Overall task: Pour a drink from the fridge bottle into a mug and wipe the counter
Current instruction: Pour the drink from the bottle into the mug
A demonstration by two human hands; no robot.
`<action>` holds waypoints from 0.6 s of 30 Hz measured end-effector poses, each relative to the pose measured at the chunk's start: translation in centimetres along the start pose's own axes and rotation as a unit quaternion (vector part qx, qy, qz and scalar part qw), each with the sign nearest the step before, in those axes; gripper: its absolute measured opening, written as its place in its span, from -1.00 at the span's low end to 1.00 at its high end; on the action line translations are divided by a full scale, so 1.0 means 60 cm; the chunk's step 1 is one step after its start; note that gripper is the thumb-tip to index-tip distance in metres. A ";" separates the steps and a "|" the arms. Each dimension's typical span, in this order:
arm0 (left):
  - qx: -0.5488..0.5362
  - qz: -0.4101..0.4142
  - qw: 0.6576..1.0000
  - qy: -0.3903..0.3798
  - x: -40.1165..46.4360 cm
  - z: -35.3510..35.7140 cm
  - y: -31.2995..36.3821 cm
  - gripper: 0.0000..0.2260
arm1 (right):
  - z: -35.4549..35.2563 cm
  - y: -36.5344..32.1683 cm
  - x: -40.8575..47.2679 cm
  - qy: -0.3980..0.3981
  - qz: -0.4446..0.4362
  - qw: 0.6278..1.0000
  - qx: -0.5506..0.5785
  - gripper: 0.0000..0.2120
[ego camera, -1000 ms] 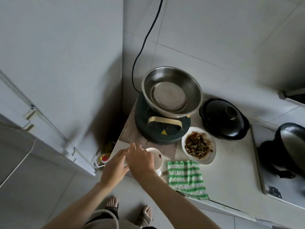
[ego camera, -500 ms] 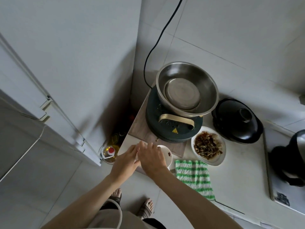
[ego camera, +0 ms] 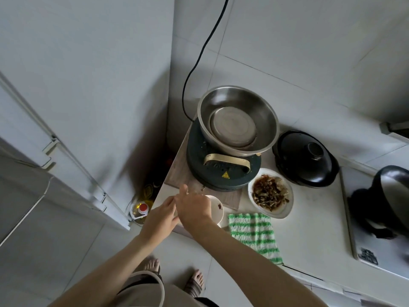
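Observation:
A white mug [ego camera: 216,207] stands at the counter's [ego camera: 309,229] front left corner, with a dark speck on its inner wall. My right hand [ego camera: 194,209] hovers over the mug's left half, its back up and its index finger stretched forward. Just left of it is my left hand [ego camera: 162,216], fingers fairly straight, with its tips behind the right hand. I see nothing held in either hand. A green-and-white striped cloth [ego camera: 254,233] lies flat right of the mug. The white fridge [ego camera: 66,107] fills the left side, doors closed. No drink bottle is in view.
Behind the mug, a steel bowl [ego camera: 238,120] sits on a dark round cooker [ego camera: 223,173]. A plate of cooked food [ego camera: 270,192], a black lidded pot [ego camera: 306,158] and a stove with a pan [ego camera: 376,218] stand to the right. An oil bottle [ego camera: 141,210] stands on the floor.
The view has swung left, bringing more of the fridge into sight. Both hands stay by the mug, and the right index finger has stretched forward.

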State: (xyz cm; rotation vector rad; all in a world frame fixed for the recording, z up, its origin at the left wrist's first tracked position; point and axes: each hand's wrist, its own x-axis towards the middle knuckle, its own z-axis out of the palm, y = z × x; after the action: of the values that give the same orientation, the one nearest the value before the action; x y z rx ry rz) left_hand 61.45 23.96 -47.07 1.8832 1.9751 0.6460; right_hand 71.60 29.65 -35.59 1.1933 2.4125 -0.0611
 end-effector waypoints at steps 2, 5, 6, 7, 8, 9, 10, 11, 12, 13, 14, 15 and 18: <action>0.017 0.028 0.999 -0.009 0.000 0.006 -0.010 -0.56 | 0.020 -0.003 -0.002 0.015 0.025 0.999 0.032 -0.46; 0.037 0.056 0.998 0.002 0.000 0.014 -0.017 -0.59 | 0.038 0.000 -0.013 0.051 -0.033 0.998 0.014 -0.36; 0.053 0.059 0.997 0.002 -0.001 0.022 -0.025 -0.61 | 0.042 0.001 -0.014 0.065 -0.043 0.997 0.011 -0.41; 0.071 0.063 0.996 -0.005 -0.002 0.029 -0.033 -0.60 | 0.046 0.001 -0.013 0.074 -0.032 0.996 0.028 -0.45; 0.095 0.072 0.993 -0.017 -0.003 0.036 -0.043 -0.56 | 0.046 0.001 -0.012 0.079 -0.004 0.995 0.055 -0.47; 0.109 0.086 0.990 -0.022 -0.004 0.042 -0.049 -0.49 | 0.048 0.001 -0.011 0.076 0.021 0.994 0.079 -0.46; 0.113 0.095 0.989 -0.018 -0.005 0.045 -0.052 -0.43 | 0.049 0.001 -0.010 0.073 0.032 0.993 0.083 -0.46; 0.103 0.095 0.990 -0.009 -0.005 0.041 -0.048 -0.40 | 0.050 0.002 -0.009 0.068 0.028 0.995 0.064 -0.46; 0.087 0.082 0.993 -0.005 -0.003 0.031 -0.039 -0.41 | 0.051 0.005 -0.008 0.054 0.015 0.998 0.039 -0.46; 0.064 0.067 0.996 -0.004 -0.002 0.017 -0.028 -0.46 | 0.049 0.009 -0.007 0.036 0.003 0.999 0.020 -0.44; 0.042 0.055 0.998 -0.003 -0.002 0.006 -0.019 -0.52 | 0.046 0.012 -0.007 0.023 -0.010 1.000 0.005 -0.41; 0.017 0.050 0.999 0.001 -0.002 0.001 -0.013 -0.56 | 0.044 0.015 -0.007 0.016 -0.025 1.000 -0.007 -0.38; -0.007 0.036 0.999 -0.007 -0.004 0.001 -0.009 -0.51 | 0.040 0.012 -0.009 0.014 -0.043 0.999 -0.016 -0.39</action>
State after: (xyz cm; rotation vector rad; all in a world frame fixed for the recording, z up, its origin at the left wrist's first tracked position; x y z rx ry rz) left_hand 61.04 23.70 -47.44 1.9523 1.8968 0.6644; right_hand 73.32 29.10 -37.42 1.0817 2.4798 -0.0317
